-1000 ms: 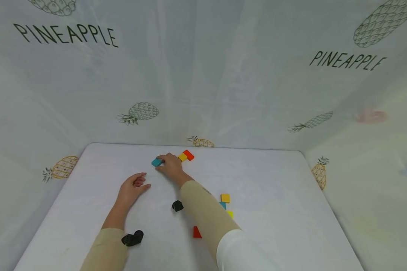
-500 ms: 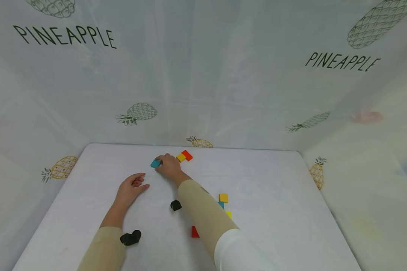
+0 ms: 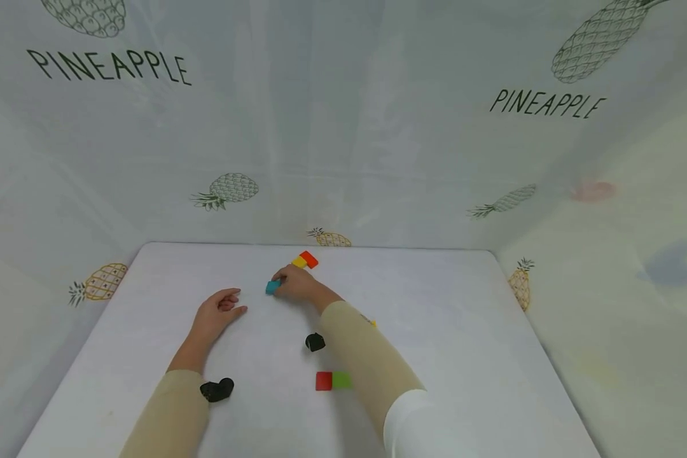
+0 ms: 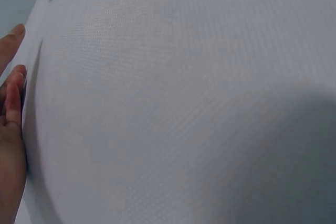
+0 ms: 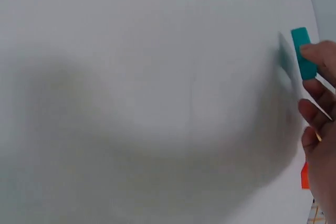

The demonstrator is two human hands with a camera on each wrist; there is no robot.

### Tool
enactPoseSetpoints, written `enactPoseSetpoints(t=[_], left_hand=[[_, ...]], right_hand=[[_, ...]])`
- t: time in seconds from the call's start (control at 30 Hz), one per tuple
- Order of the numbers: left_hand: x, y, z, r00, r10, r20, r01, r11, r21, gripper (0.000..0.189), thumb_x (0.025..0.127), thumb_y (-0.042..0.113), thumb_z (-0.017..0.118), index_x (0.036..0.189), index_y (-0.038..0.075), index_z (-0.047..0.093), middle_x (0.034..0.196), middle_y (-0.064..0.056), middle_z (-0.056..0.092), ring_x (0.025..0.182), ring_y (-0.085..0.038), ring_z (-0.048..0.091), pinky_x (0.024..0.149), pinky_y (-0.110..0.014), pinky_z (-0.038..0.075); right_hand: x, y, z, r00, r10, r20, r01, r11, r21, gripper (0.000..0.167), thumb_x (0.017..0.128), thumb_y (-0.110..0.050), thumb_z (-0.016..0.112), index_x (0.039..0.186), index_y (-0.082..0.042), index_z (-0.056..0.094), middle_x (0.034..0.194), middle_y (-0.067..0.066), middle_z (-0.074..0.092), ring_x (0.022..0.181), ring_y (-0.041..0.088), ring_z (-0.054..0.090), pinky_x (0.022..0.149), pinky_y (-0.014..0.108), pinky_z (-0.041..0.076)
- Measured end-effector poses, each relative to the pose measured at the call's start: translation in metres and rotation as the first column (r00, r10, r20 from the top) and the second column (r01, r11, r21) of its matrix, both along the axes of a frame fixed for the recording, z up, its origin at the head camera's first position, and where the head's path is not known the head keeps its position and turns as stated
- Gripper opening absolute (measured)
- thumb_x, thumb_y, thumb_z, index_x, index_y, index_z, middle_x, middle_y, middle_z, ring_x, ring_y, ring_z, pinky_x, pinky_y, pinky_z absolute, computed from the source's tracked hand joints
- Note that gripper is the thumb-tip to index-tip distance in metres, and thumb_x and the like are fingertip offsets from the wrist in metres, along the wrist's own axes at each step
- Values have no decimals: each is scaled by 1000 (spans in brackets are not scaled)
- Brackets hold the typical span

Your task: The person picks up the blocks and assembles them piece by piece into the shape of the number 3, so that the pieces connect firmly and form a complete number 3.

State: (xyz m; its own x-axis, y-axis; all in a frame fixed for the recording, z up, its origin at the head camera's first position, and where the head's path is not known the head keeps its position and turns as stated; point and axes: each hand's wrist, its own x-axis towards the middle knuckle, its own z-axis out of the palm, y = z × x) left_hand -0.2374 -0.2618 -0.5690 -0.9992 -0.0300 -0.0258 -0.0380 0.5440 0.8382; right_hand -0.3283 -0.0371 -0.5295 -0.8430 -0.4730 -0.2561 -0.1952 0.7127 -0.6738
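Observation:
A small teal block (image 3: 272,287) is pinched between the thumb and fingers of my right hand (image 3: 298,284). In the right wrist view the teal block (image 5: 303,56) appears raised a little above the table, its shadow beside it. Just behind that hand, a yellow block (image 3: 299,262) and an orange-red block (image 3: 309,259) lie touching near the table's back edge. To the left, my left hand (image 3: 213,316) rests on the table with its fingers loosely bent and nothing in them. Its fingertips point toward the teal block, with a gap between.
Nearer me, a red block (image 3: 324,381) and a green block (image 3: 341,380) lie side by side, the green one partly behind my right sleeve (image 3: 372,356). A sliver of a yellow block (image 3: 373,323) shows past the sleeve. Pineapple-printed cloth (image 3: 349,127) hangs behind the white table (image 3: 464,331).
My right hand has drawn the teal block nearer to me, away from the yellow and orange-red pair. The right forearm has shifted right, baring the green block. The left hand stays put.

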Motion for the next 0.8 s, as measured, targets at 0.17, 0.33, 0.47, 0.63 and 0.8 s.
enactPoseSetpoints(t=[0.17,0.33,0.47,0.63,0.8], left_hand=[[1,3,5,1000,2,12,-2,1000,-14,55,89,23,74,135,1,54,115,-13,58,98,-19,52,82,-22,41],[3,11,9,1000,-25,19,25,1000,-6,53,89,21,73,135,2,54,118,-15,58,101,-23,50,86,-33,41],[1,26,10,998,-59,33,59,998,3,54,89,22,73,136,5,53,121,-15,58,103,-27,51,89,-42,41],[-2,55,15,994,-110,28,109,994,7,52,88,22,74,135,7,56,119,-13,60,104,-28,53,90,-45,43],[-1,88,25,987,-163,1,163,986,33,51,86,20,76,133,8,58,117,-11,61,103,-29,54,91,-46,44]], right_hand=[[6,24,12,995,38,92,-30,996,-89,26,88,-21,73,114,-15,70,96,-4,60,92,13,52,80,25,46],[11,52,22,988,115,103,-103,988,-112,24,87,-16,74,111,-14,72,93,-3,61,88,12,52,77,24,46],[14,72,30,981,150,121,-140,986,-90,23,85,-16,75,108,-18,74,94,-4,63,89,13,54,78,26,46],[15,95,38,970,170,171,-163,985,-51,23,83,-22,77,106,-25,75,101,-6,64,96,15,53,83,31,45],[13,121,37,965,144,220,-139,990,-37,22,82,-27,79,103,-32,75,103,-8,65,98,17,54,87,34,45]])
